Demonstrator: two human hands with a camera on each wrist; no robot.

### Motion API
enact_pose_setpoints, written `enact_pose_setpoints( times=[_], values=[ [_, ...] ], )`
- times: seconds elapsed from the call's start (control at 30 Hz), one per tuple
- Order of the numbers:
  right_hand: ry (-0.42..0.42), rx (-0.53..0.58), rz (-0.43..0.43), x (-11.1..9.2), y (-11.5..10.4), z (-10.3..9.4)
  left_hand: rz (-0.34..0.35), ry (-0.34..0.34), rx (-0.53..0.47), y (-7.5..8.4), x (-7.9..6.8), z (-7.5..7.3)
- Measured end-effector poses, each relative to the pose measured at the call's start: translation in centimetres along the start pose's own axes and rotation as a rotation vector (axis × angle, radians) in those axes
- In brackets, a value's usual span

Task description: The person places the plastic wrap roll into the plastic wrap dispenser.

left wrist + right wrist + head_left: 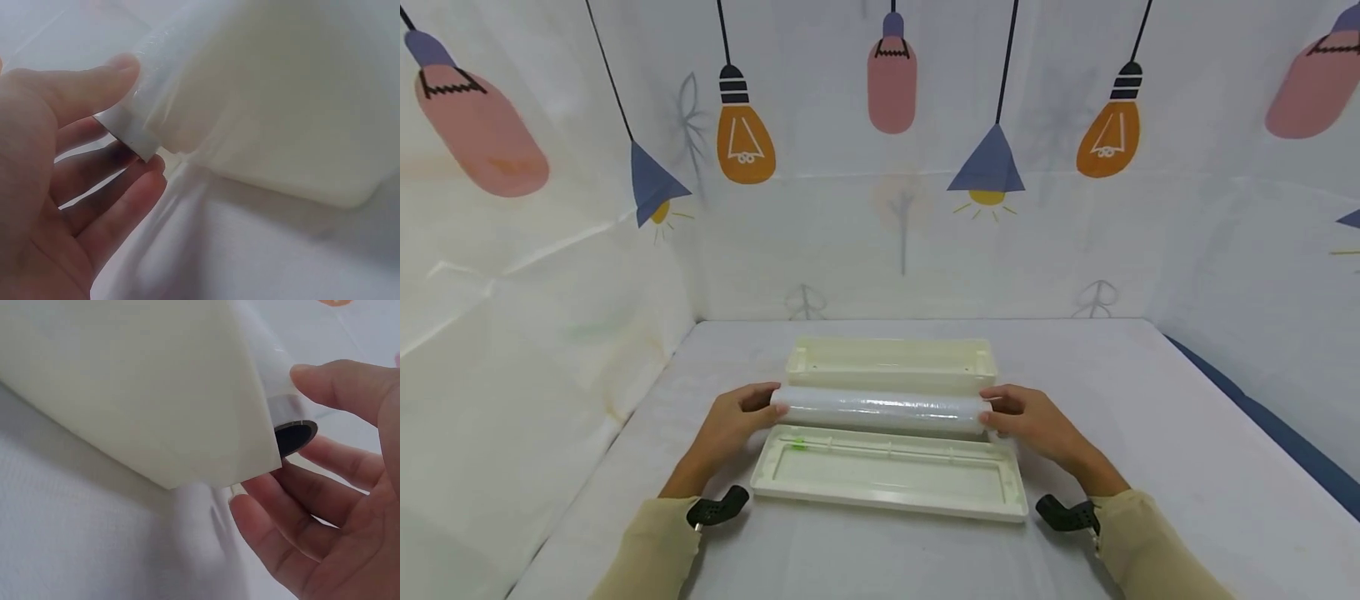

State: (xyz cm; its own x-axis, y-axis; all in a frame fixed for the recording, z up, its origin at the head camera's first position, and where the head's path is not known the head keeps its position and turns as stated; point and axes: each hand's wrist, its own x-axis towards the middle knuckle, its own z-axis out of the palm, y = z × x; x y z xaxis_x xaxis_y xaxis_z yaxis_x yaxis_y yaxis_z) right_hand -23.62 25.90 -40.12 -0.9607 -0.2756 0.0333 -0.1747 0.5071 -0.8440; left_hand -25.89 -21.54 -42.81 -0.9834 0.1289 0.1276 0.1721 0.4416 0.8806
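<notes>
Film roll [880, 409]: located low in the centre of the frame, lying left to right, between cream open box [891, 358] above in the picture and shallow matching lid [887, 479] below. Held at both ends by left hand [737, 421] and right hand [1033, 421], well apart from each other, thumbs over the film, fingers curled beneath. No hand support at the middle. Contact with box: cannot tell.

Foremost risk, by judgement: slip at one end, from slick film under a light fingertip hold. Next: tilt and a knock against the box wall, from unequal lift at left and right. Also possible: fingertips nipped at the box ends, for want of clearance (roll and box nearly matched in length); film wrinkled, from any loose edge (not confirmed in the blurred left wrist view).

Film: glossy, with broken highlights along the cylinder. Core [291, 414]: hollow, dark inside, apparently cardboard. Box and lid: smooth, seemingly rigid plastic; on the lid, raised rim, slender lengthwise bar and bright green mark [798, 445] towards upper left. Tabletop [1150, 467]: white, matt, faintly creased.
</notes>
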Motion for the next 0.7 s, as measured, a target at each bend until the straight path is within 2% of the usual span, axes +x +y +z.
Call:
enact_pose_setpoints(
  times=[0.4,0.7],
  values=[
    [0.066,-0.039,-0.016,0.1,-0.9,-0.1,-0.009,0.033,-0.024,0.8,-0.4,-0.2],
    [0.066,0.032,-0.012,-0.2,-1.2,-0.1,-0.052,0.078,-0.039,1.4,-0.5,0.1]
  ],
)
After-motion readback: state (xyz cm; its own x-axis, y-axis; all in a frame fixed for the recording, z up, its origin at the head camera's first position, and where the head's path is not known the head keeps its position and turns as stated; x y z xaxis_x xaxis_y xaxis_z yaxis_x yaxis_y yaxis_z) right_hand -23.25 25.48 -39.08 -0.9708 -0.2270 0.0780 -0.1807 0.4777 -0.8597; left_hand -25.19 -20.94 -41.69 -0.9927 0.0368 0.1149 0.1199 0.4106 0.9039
